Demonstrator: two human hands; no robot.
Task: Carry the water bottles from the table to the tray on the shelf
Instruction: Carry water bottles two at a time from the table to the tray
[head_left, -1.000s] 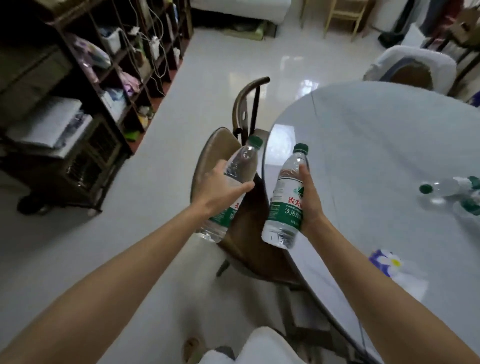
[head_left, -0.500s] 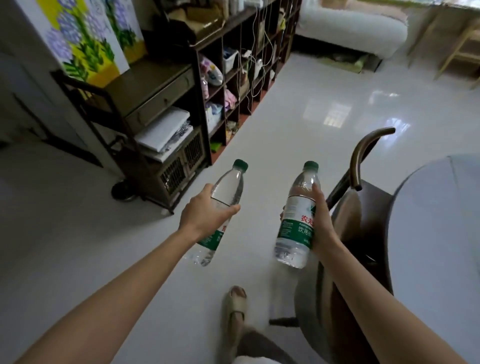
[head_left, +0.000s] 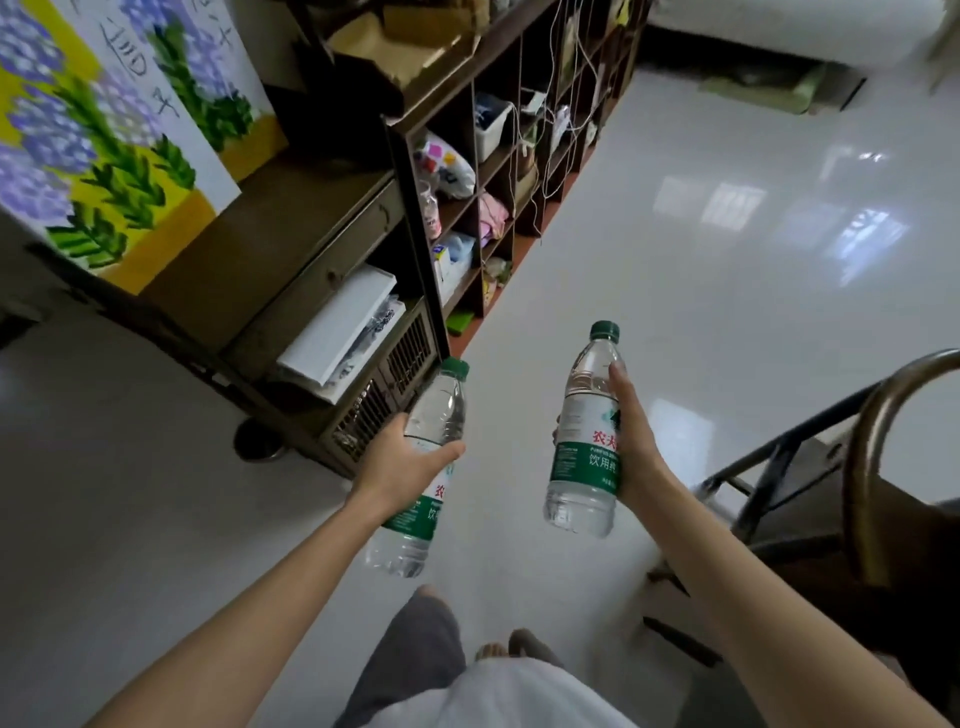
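Note:
I carry two clear water bottles with green caps and green labels above the white floor. My left hand (head_left: 402, 465) grips the left bottle (head_left: 434, 415) round its middle, and it leans to the right. My right hand (head_left: 631, 447) grips the right bottle (head_left: 584, 447) from the right side and holds it nearly upright. The dark wooden shelf unit (head_left: 415, 208) stands ahead on the left. No tray can be made out, and the table is out of view.
A low dark cabinet (head_left: 291, 260) with a flower painting (head_left: 93, 130) on it stands left of the shelf. White boards (head_left: 337, 322) lie on its lower level. A wooden chair (head_left: 872, 467) is close on my right. Glossy floor (head_left: 727, 286) stretches ahead.
The view has swung further left toward the shelf and closer to it. The table has dropped out of sight. Both hands still hold their bottles in the same grip.

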